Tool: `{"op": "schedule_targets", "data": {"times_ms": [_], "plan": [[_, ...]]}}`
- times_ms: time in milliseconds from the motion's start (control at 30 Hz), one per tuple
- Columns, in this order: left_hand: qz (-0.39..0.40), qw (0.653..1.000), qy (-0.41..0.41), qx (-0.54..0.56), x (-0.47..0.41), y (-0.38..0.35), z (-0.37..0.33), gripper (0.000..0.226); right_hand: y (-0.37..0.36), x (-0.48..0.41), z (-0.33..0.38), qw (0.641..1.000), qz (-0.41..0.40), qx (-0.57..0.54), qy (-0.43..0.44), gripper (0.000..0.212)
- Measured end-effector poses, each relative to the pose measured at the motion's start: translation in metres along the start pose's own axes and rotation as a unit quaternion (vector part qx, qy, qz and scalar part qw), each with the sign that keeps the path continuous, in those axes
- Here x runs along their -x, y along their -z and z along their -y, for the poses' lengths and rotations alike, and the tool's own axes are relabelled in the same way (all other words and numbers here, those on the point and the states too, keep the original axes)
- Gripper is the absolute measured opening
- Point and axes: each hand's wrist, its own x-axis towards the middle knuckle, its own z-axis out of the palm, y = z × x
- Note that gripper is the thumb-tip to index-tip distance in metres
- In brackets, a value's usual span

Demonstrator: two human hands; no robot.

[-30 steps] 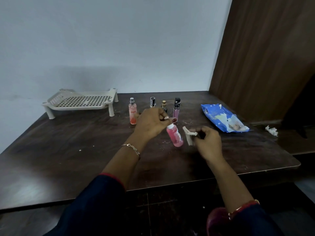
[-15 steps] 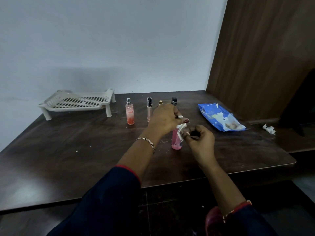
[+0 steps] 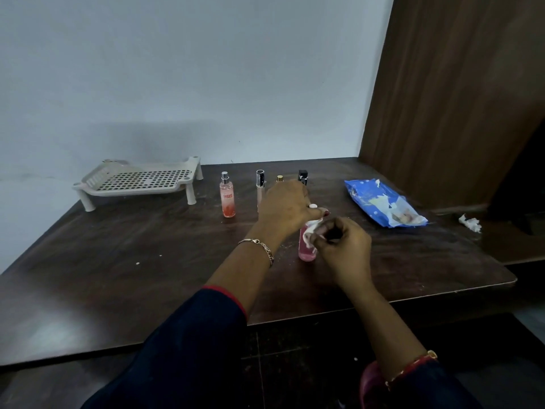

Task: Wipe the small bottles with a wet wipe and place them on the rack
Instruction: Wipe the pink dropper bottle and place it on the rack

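Dark table (image 3: 118,261): white rack (image 3: 138,181) far-left, upright bottles (image 3: 227,199) mid-back, blue wipe pack (image 3: 380,202) right.

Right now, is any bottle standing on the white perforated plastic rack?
No, the white perforated plastic rack carries no bottle; the small bottles are all off it, to its right.

A dark wooden table (image 3: 118,261) stands against a pale wall (image 3: 206,69), with a brown wood panel (image 3: 457,98) and a crumpled tissue (image 3: 470,223) at the right.

Gold-capped bottle (image 3: 279,178) mostly behind left hand (image 3: 287,209)
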Motion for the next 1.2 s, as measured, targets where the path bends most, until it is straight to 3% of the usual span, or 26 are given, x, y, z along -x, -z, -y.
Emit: {"op": "schedule_targets", "data": {"times_ms": [167, 300, 433, 533, 733, 900, 1067, 1133, 1200], "plan": [[-0.027, 0.998, 0.016, -0.051, 0.001, -0.003, -0.001, 0.046, -0.006, 0.009, -0.014, 0.99, 0.097, 0.082, -0.064, 0.029], [0.005, 0.997, 0.005, -0.079, -0.002, 0.006, 0.005, 0.054, -0.006, 0.005, -0.018, 0.99, 0.098, 0.075, -0.071, 0.027], [0.11, 0.986, -0.065, 0.108, -0.004, 0.026, 0.013, 0.033, -0.003, -0.005, -0.023, 0.986, 0.131, 0.054, -0.089, 0.026], [0.148, 0.972, -0.08, 0.166, -0.002, 0.029, 0.019, 0.022, -0.002, -0.007, -0.024, 0.985, 0.144, 0.024, -0.095, 0.026], [0.116, 0.98, -0.083, 0.135, -0.003, 0.024, 0.018, 0.017, -0.01, -0.008, -0.011, 0.984, 0.045, -0.145, -0.089, 0.026], [0.103, 0.979, -0.043, 0.172, 0.001, 0.021, 0.019, 0.015, -0.016, -0.006, -0.009, 0.997, 0.021, -0.059, -0.049, 0.037], [0.108, 0.974, -0.025, 0.195, 0.007, 0.024, 0.017, 0.01, -0.018, 0.001, -0.015, 0.986, 0.101, 0.099, -0.088, 0.048], [0.097, 0.977, -0.029, 0.185, 0.007, 0.023, 0.017, 0.01, -0.015, 0.0, -0.014, 0.985, 0.109, 0.097, -0.097, 0.041], [0.087, 0.981, -0.034, 0.169, 0.006, 0.021, 0.017, 0.014, -0.01, -0.006, -0.005, 0.992, 0.087, 0.004, -0.092, 0.032]]}}
